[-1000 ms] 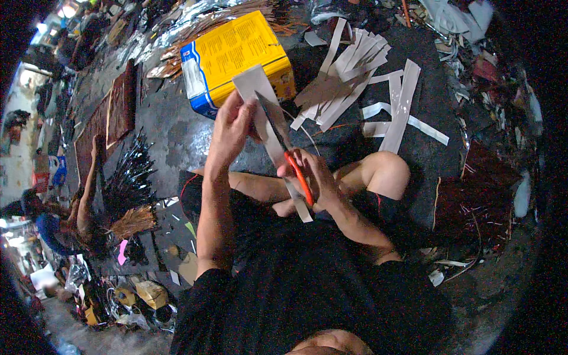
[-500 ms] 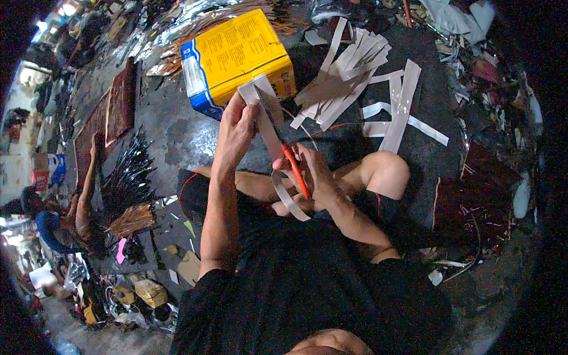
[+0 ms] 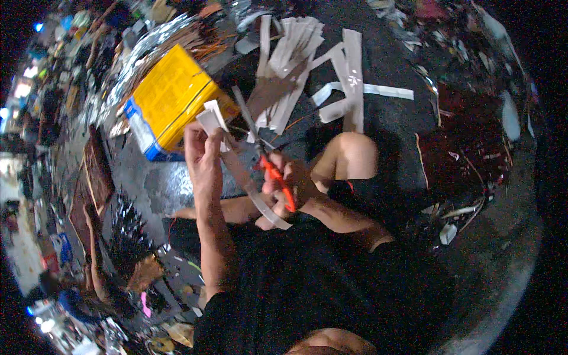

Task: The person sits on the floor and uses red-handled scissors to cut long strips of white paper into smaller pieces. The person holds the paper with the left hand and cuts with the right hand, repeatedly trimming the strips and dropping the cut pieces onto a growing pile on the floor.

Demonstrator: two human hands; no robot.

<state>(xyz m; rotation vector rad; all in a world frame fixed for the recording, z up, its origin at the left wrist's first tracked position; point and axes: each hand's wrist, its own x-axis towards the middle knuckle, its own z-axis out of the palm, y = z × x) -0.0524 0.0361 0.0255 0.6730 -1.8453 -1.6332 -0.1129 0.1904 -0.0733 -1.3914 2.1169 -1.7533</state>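
Note:
My left hand (image 3: 204, 151) pinches the upper end of a pale strip (image 3: 210, 118) between thumb and fingers. The strip is folded over at the top, and a long narrow tail hangs from it toward my lap. In my right hand (image 3: 284, 174) is a pair of scissors (image 3: 277, 177) with orange handles, the blades pointing up and away from me. The blades sit just right of the strip and look apart from it. Beyond my left hand stands a yellow and blue box (image 3: 177, 97). Motion blurs the hands slightly.
A fanned pile of pale strips (image 3: 290, 65) lies ahead, with looser strips (image 3: 353, 77) right of it. Dark reddish-brown sheets (image 3: 461, 139) lie at right. At left are a dark bristly bundle (image 3: 127, 225) and another person's arm (image 3: 94, 254). Scraps litter the surrounding floor.
The whole view has turned and shifted, so the box now appears farther left and lower. The scissor blades have come away from the strip, toward its right side. Both hands keep their holds.

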